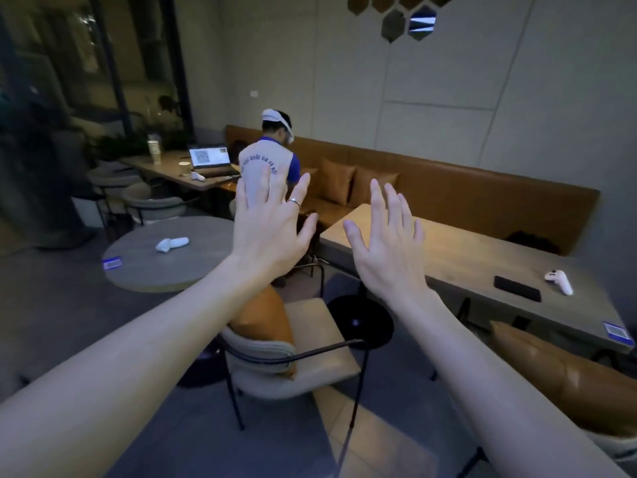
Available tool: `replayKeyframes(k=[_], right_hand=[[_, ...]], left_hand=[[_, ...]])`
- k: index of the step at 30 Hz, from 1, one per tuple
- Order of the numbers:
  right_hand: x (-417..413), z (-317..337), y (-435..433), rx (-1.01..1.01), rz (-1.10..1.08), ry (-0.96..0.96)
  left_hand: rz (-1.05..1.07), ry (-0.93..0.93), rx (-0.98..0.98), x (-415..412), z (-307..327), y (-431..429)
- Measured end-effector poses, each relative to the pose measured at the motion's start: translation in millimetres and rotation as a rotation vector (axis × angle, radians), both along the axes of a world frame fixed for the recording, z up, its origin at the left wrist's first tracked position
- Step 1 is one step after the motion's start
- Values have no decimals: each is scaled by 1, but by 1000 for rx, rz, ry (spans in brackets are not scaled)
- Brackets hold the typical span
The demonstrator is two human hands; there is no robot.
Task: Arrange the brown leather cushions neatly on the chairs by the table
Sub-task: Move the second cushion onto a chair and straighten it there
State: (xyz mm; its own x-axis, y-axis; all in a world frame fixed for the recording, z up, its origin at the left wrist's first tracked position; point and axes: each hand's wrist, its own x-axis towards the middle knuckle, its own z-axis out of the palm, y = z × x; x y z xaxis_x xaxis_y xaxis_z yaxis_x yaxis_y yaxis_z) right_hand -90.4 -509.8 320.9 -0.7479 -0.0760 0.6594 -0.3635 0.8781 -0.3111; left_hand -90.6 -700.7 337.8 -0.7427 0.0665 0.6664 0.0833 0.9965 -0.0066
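While one brown cushion stands propped against the padded back of the chair below my left hand, I judge it is set that way so it leans upright rather than lying flat on the seat. It sits below and nearer to me than that hand, well apart from it, with my forearm crossing over its top edge. A second cushion lies low to the right of my right hand, also well apart, seemingly on another chair whose frame I cannot make out. Both hands are spread flat, fingers splayed, palms facing away, grasping nothing; I read this as a pose held up in the air, not a reach. Beyond my right hand runs the long table with a white controller and a dark phone on it. Past my left hand is a round table, and further off a person by the leather bench.
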Motion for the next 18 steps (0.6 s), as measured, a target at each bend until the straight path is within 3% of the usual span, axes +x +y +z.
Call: replayKeyframes(k=[18], right_hand=[[-233, -185, -145, -2, 143, -504]], left_hand=[[269, -453, 75, -214, -139, -145]])
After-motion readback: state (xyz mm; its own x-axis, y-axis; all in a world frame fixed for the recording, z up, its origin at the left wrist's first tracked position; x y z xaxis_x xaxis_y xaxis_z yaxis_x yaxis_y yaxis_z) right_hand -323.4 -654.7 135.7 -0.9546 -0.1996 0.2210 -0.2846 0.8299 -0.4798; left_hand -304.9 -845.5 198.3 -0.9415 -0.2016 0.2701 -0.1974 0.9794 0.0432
